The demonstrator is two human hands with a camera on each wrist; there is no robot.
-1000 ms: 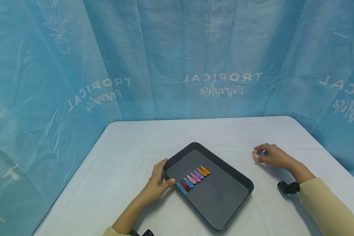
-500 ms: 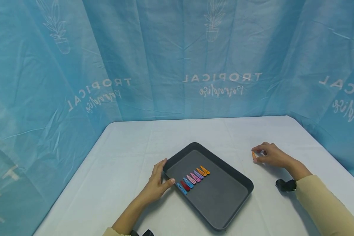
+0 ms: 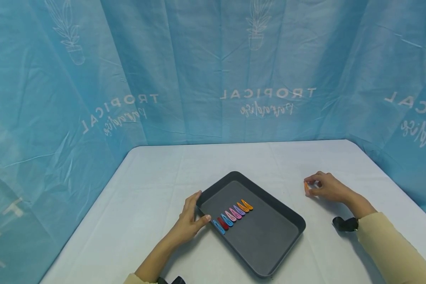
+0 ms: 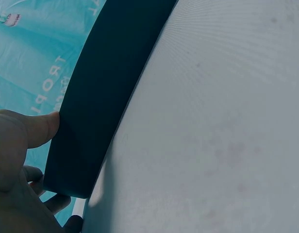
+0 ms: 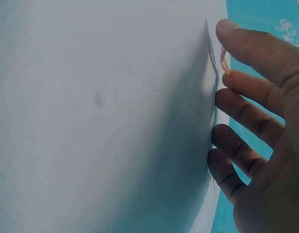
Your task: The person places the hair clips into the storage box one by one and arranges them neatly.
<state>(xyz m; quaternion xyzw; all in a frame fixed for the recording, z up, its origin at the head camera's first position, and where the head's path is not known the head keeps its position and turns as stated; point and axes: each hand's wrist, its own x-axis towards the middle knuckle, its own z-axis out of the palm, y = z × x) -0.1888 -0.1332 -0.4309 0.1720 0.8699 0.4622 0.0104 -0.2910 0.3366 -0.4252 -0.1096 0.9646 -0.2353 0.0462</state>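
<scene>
A dark grey baking tray (image 3: 264, 236) lies turned at an angle on the white table. My left hand (image 3: 185, 225) holds its left corner, thumb at the rim and fingers at the outer side; the left wrist view has the thumb (image 4: 45, 127) against the tray's dark wall (image 4: 98, 107). Inside the tray, snap hair clips form a slanting row: blue (image 3: 218, 227), red (image 3: 223, 223), then blue, pink, purple and orange ones (image 3: 247, 204). Right of the tray, my right hand (image 3: 329, 187) pinches an orange hair clip (image 3: 306, 188) between thumb and forefinger, close to the tabletop.
White cloth (image 3: 156, 177) covers the table, whose far edge meets a blue printed curtain (image 3: 198, 71). The curtain also hangs along both sides. A black wrist camera (image 3: 345, 224) sits on the right wrist, and another (image 3: 172, 280) shows at the bottom.
My right hand shifts only slightly with the orange hair clip, and its wrist moves a little to the left. The left hand, the tray and the row of clips stay in place.
</scene>
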